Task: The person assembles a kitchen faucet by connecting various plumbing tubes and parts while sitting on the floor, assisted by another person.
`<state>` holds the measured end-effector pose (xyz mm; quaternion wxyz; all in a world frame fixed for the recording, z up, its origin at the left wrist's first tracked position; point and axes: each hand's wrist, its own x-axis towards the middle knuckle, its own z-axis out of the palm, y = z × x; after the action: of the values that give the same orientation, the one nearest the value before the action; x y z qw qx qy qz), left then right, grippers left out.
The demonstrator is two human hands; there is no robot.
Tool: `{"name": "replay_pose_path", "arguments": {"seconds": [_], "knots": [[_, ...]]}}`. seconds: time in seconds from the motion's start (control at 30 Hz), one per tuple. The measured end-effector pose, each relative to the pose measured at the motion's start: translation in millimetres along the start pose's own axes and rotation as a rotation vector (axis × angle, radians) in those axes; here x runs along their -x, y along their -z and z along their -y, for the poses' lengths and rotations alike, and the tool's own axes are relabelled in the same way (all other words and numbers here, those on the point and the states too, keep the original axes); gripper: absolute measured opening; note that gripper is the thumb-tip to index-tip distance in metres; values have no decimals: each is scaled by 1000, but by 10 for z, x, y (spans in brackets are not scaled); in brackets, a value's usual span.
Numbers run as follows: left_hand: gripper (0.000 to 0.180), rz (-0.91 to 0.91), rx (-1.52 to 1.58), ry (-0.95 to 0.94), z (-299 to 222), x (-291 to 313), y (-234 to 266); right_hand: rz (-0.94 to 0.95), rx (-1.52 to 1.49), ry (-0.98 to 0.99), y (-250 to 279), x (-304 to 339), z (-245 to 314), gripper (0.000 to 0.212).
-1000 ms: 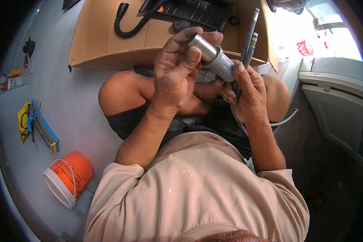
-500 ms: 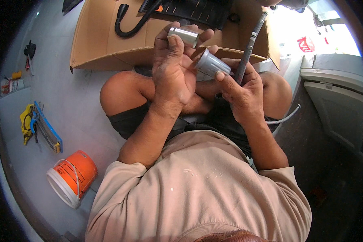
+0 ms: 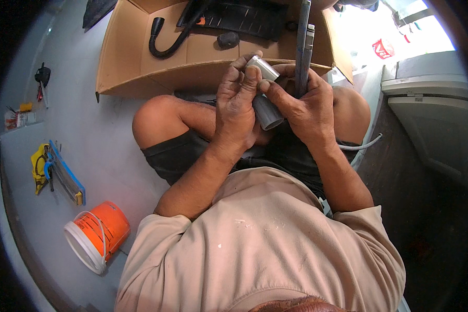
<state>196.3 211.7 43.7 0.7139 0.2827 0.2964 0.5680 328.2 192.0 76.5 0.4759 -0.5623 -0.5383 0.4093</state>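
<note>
My left hand (image 3: pixel 236 99) is closed, thumb and fingers pinching a short silver metal sleeve (image 3: pixel 263 68). The sleeve lies tilted, its lower right end between the fingertips of both hands. My right hand (image 3: pixel 309 106) is closed too, its thumb tip beside the sleeve. Upright in its grip stands a dark grey rod-like piece (image 3: pixel 302 52) with a lighter metal part alongside. A grey cup-shaped fitting (image 3: pixel 269 113) sits below the fingers, between the palms, its wide end toward me. Which hand supports the fitting is hidden.
Ahead is an open cardboard box (image 3: pixel 140 73) holding a black curved pipe (image 3: pixel 164 52), a slotted black panel (image 3: pixel 249 21) and a dark round piece (image 3: pixel 228 40). An orange bucket (image 3: pixel 104 229) lies left, near a blue-framed saw (image 3: pixel 66 174). A pale cabinet (image 3: pixel 426 119) stands right.
Both hands have come together and lower. The grey fitting has turned and dropped beneath the fingers, while the silver sleeve has moved right, toward the right thumb. The rod stands more upright.
</note>
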Motion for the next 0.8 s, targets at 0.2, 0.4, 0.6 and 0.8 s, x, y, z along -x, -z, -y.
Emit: {"name": "replay_pose_path", "arguments": {"seconds": [0.2, 0.4, 0.6, 0.8], "knots": [[36, -167, 322, 339, -15, -64, 399, -147, -155, 114, 127, 209, 158, 26], [27, -324, 290, 348, -15, 32, 255, -37, -34, 179, 163, 407, 66, 28], [24, -249, 268, 279, 97, 104, 242, -69, 237, 285, 133, 476, 36, 36], [23, -203, 270, 356, 127, 155, 285, -63, 214, 297, 87, 514, 81, 30]]}}
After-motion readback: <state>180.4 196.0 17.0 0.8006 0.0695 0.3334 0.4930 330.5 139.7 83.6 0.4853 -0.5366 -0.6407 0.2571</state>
